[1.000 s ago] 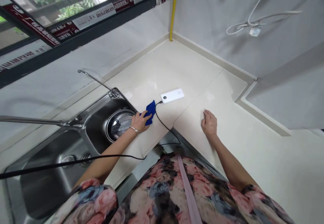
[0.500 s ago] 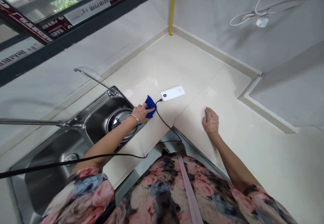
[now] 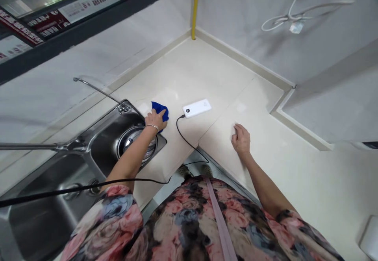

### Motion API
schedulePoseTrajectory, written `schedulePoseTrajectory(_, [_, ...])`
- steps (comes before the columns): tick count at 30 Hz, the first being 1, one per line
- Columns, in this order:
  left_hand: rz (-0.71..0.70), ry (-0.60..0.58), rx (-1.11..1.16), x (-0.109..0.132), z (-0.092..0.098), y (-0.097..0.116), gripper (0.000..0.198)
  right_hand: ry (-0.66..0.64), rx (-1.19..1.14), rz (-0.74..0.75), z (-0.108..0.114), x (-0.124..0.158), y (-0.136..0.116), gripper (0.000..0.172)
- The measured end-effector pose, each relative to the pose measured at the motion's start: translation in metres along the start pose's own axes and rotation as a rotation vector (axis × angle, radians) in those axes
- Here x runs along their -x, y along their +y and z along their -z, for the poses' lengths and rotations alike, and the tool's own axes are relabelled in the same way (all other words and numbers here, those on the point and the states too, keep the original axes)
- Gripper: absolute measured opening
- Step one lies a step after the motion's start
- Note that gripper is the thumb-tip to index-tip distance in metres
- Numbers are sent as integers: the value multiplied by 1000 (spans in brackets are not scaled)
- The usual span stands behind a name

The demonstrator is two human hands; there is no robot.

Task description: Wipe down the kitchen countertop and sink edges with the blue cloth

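My left hand (image 3: 155, 120) presses a blue cloth (image 3: 160, 110) onto the pale countertop beside the sink's right edge. Its fingers lie over the cloth, and part of the cloth is hidden under the hand. Just right of it lies a white power bank (image 3: 197, 108) with a small round dark display and a black cable (image 3: 186, 135) plugged into its left end. My right hand (image 3: 241, 139) rests on the countertop further right, fingers loosely bent with the thumb apart from them; I see nothing in it.
A steel double sink (image 3: 97, 150) with a round strainer basket (image 3: 137, 145) and a faucet (image 3: 97, 91) lies at left. The cable runs past the counter's inner corner and across my left arm. A yellow pipe (image 3: 195, 9) stands in the back corner; white wires (image 3: 291, 19) hang from the wall.
My left hand has slid the blue cloth away from the power bank, left and slightly back along the sink edge. The right hand stays on the counter. The view has shifted a little.
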State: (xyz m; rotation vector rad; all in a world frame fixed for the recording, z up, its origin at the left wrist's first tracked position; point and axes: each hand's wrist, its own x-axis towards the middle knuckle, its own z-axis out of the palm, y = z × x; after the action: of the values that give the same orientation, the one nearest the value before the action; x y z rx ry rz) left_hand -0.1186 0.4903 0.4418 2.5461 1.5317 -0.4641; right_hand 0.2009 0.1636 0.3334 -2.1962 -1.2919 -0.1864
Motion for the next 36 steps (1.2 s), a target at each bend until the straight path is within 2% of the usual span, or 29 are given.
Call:
schedulePoseTrajectory(2, [-6,18,-4,9,-2,-3,71,-6,-2,-1,0,-1,0,46])
schedulePoseTrajectory(5, [-51,22,-41,42,-11,-4,71,1,5,5,-2,0,1,44])
schedulePoseTrajectory(8, [-129,-37,-53,78,-20,-9,71,12,20,4,-7,1,1,45])
schedulePoseTrajectory(10, [-143,-101,-11,92,-22,-17,68,14,28,13,-10,1,2,46])
schedulePoseTrajectory(13, [-110,-109,164,95,-11,-32,59,14,35,33,-13,2,3,47])
schedulePoseTrajectory(15, [-126,-32,345,92,6,-38,59,7,35,36,-14,1,3,47])
schedulePoseTrajectory(17, [-201,45,535,93,28,-35,62,-6,27,39,-15,1,4,47])
schedulePoseTrajectory(20, [-392,94,737,97,60,-12,67,-15,13,34,-15,1,4,48])
schedulePoseTrajectory(22, [-520,107,790,97,70,16,68,-14,3,28,-15,1,4,48])
schedulePoseTrajectory(23, [-577,106,802,94,69,33,68,-12,-4,23,-15,1,4,48])
schedulePoseTrajectory(25, [-663,90,825,84,56,70,67,-11,-23,11,-15,0,3,48])
schedulePoseTrajectory(27, [-670,66,895,71,31,108,71,-6,-55,-6,-15,-2,1,48])
schedulePoseTrajectory(29, [-500,-2,1058,57,5,141,92,10,-108,-29,-15,-4,-1,47])
schedulePoseTrajectory(30, [-382,-79,1164,51,-4,152,102,26,-152,-46,-14,-5,-1,46])
schedulePoseTrajectory(32, [-204,-244,1383,42,-12,162,112,73,-251,-88,-13,-5,0,44])
schedulePoseTrajectory(33, [-181,-309,1470,39,-12,159,111,95,-293,-106,-11,-5,2,43])
schedulePoseTrajectory(34, [-199,-338,1531,37,-9,150,107,113,-324,-118,-10,-5,4,42])
schedulePoseTrajectory(36, [-285,-280,1553,39,-2,119,96,127,-351,-128,-6,-5,7,40])
